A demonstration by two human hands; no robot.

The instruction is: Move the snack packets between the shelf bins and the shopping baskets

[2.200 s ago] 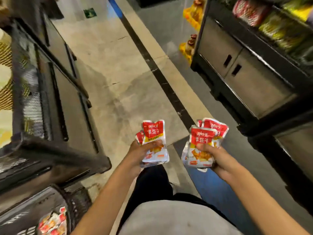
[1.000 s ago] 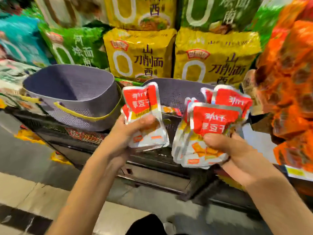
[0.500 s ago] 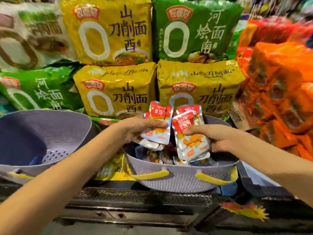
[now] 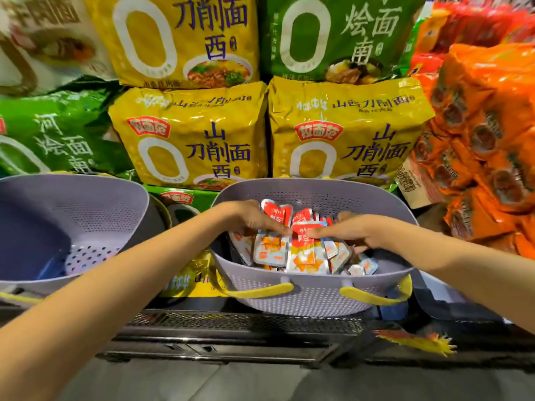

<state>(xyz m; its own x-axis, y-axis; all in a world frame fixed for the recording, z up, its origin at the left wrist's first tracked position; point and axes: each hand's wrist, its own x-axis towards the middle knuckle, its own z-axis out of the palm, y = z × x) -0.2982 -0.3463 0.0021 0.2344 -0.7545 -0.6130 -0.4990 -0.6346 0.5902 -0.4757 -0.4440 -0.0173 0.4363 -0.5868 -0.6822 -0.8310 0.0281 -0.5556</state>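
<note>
Several small red-and-white snack packets lie in the right lilac perforated bin with yellow handles on the shelf. Both my hands are down inside that bin. My left hand grips a bunch of packets, thumb on top. My right hand holds another bunch, thumb pressed on the red label. The two bunches touch in the middle and rest on the packets lying below.
A second lilac bin stands to the left, holding no packets that I can see. Big yellow and green noodle bags are stacked behind. Orange packs pile up at the right. A black shelf edge runs below.
I turned from the aisle to the shelf carrying packets in both hands. Both hands have since lowered from above the right bin down into it.
</note>
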